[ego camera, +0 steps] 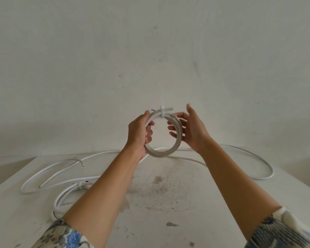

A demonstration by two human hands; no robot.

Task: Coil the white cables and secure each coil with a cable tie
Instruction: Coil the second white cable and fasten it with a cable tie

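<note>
White stained table (168, 208) against a scuffed wall (150, 51); left hand (139, 132) grips the coil (158, 153), right hand (193, 130) touches it unclenched.

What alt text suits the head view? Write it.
Two hands hold up a coil of white cable closed by a cable tie: the left hand grips it, the right hand touches it. Loose white cables lie on the table.

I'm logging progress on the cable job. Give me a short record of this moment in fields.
held item: white cable coil, raised above the table
cable tie: wrapped around the coil's top
left hand: grips the coil's left side
right hand: straight fingers touch the coil's right side
on table: loose white cables, uncoiled
</note>
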